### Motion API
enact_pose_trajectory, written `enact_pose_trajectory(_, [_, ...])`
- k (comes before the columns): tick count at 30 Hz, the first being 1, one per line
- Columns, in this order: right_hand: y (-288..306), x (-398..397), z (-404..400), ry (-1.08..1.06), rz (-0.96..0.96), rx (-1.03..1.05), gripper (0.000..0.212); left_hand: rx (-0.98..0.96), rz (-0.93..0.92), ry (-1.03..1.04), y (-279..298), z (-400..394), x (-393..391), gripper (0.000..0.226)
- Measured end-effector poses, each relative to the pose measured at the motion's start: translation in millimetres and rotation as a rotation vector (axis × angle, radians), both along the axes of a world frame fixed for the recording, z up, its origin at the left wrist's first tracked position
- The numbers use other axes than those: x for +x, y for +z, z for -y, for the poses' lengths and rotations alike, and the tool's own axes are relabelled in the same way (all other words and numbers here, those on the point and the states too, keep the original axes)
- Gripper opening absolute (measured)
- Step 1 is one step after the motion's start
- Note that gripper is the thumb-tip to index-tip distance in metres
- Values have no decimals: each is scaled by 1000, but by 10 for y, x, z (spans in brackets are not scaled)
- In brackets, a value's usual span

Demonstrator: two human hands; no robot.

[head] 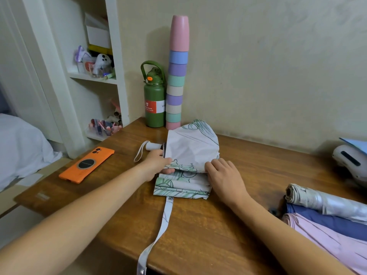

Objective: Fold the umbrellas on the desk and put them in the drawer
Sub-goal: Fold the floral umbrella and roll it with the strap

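A white umbrella with green leaf print (191,147) lies collapsed on the wooden desk (198,225), its white handle (154,146) pointing left and its canopy loosely pleated. My left hand (158,165) grips the canopy near the handle end. My right hand (224,175) pinches a fabric fold at the canopy's right side. The closing strap (161,229) trails over the desk's front edge. At the right edge lie three more umbrellas: silver (325,201), blue (327,221), pink (333,243). No drawer is in view.
A green bottle (154,100) and a tall stack of pastel cups (176,80) stand against the wall behind the umbrella. An orange phone (87,164) lies at the desk's left. A white headset (349,161) sits at far right. Shelves with clutter (97,66) are left.
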State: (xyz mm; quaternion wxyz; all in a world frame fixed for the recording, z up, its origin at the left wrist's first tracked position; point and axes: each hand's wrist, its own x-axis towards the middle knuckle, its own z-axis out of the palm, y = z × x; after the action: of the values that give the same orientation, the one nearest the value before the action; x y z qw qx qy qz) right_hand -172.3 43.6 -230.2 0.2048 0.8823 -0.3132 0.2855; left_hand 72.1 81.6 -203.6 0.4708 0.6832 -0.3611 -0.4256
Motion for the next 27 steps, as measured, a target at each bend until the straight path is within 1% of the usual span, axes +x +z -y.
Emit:
enact_pose_trajectory(1, [-3, -10, -1, 8, -8, -21, 35, -4, 100, 15, 8, -6, -19, 23])
enact_pose_trajectory(3, [-34, -17, -22, 33, -41, -18, 35, 12, 365, 45, 24, -20, -65, 19])
enact_pose_trajectory(4, [-57, -11, -38, 49, -72, 0, 34, 26, 508, 57, 41, -35, -106, 23])
enact_pose_trajectory(6, [-84, 2, -38, 67, -136, 60, 34, 23, 888, 121, 31, -27, -192, 35])
enact_pose_trajectory(7, [-84, 2, -11, 76, -157, 99, 33, -30, 1059, 158, 6, -14, -237, 42])
enact_pose_trajectory(8, [-80, -2, 34, 91, -169, 139, 30, -126, 1185, 169, -15, 10, -279, 47])
enact_pose_trajectory(9, [-69, -10, 81, 106, -169, 190, 25, -240, 1264, 142, -20, 36, -313, 52])
enact_pose_trajectory(11, [-16, -31, 145, 127, -159, 312, 13, -410, 1318, -44, -24, 104, -337, 60])
enact_pose_trajectory(12, [11, -33, 159, 128, -161, 363, 14, -446, 1344, -165, -42, 141, -323, 63])
enact_pose_trajectory(14, [43, -15, 166, 108, -156, 447, 21, -411, 1367, -402, -134, 182, -292, 66])
enact_pose_trajectory(16, [85, 24, 203, 83, -108, 534, 26, -279, 1293, -556, -306, 192, -271, 66])
enact_pose_trajectory(18, [117, 60, 269, 72, -6, 620, 27, -185, 1243, -598, -444, 181, -266, 65])
enact_pose_trajectory(21, [141, 64, 442, 26, 270, 627, 21, -163, 1271, -591, -478, 163, -282, 64])
enact_pose_trajectory(23, [188, 50, 544, -75, 452, 621, 20, -157, 1287, -601, -452, 153, -286, 64])
enact_pose_trajectory(24, [225, 50, 571, -133, 520, 669, 21, -154, 1287, -607, -443, 150, -284, 64])
enact_pose_trajectory(25, [243, 50, 621, -181, 578, 782, 24, -150, 1288, -611, -438, 151, -284, 64])
enact_pose_trajectory(27, [272, 83, 700, -199, 690, 1137, 36, -135, 1297, -616, -446, 152, -286, 65])
